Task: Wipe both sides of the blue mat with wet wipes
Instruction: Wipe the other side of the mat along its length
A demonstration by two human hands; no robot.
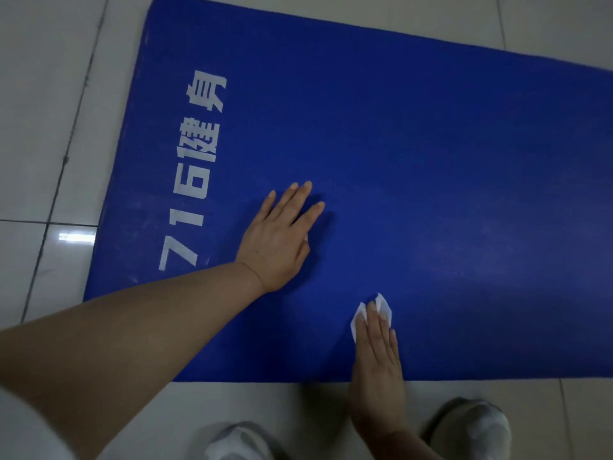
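Right hand (376, 356) fingers lie straight, pressing a wet wipe (384, 308) flat near the blue mat's (431, 161) front edge; left hand (282, 237) splayed — bracing. The mat, flat on the tiled floor (43, 94), looks light and floppy — best lifted by an edge.

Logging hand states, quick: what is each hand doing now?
Left hand: open, flat on the blue mat.
Right hand: open, pressing a wet wipe.

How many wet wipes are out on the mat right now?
1. A white crumpled wet wipe lies under the right hand's fingers, near the blue foam mat's close edge. Something white shows under the left hand; another may be hidden.
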